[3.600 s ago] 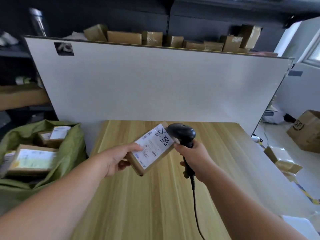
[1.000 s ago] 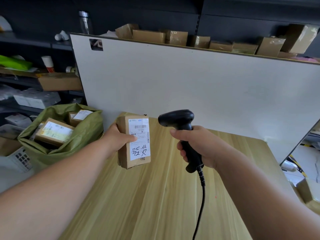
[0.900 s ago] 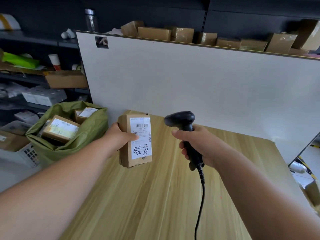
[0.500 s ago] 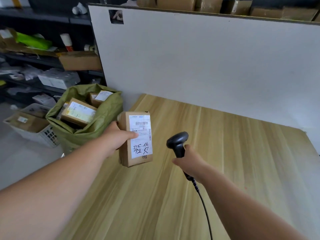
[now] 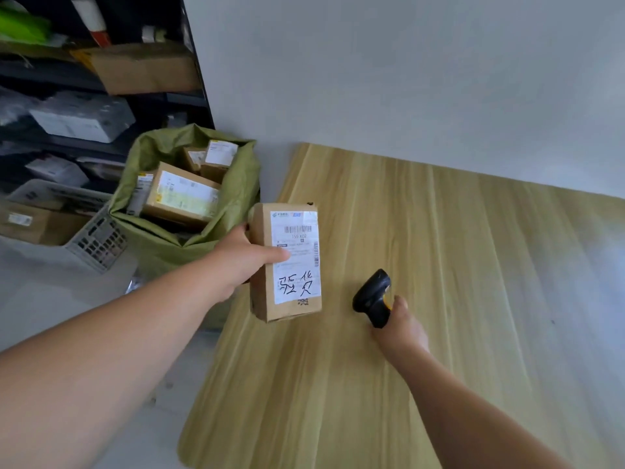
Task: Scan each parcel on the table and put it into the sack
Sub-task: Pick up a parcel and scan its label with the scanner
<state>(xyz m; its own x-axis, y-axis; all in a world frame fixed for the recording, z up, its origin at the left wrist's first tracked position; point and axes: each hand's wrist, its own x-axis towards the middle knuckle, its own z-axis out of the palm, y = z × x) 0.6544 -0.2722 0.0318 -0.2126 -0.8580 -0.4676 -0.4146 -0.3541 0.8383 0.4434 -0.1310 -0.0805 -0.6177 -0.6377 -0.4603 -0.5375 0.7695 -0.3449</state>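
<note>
My left hand [image 5: 245,257] grips a brown cardboard parcel [image 5: 291,292] with a white barcode label and black handwriting, held upright above the left edge of the wooden table [image 5: 456,265]. My right hand [image 5: 400,328] holds a black barcode scanner [image 5: 372,297] low over the table, to the right of the parcel, its head pointing up and left. The green sack [image 5: 155,245] stands open on the floor left of the table, just beyond the parcel, with several labelled parcels inside.
A white panel [image 5: 406,79] stands upright along the table's far edge. Dark shelves [image 5: 84,79] with boxes and wrapped goods fill the left. A white plastic crate [image 5: 91,235] and a cardboard box sit on the floor beside the sack.
My view has swung left and down toward the sack. My right hand has lowered the scanner away from the parcel toward the table. My left hand still holds the parcel, near the sack.
</note>
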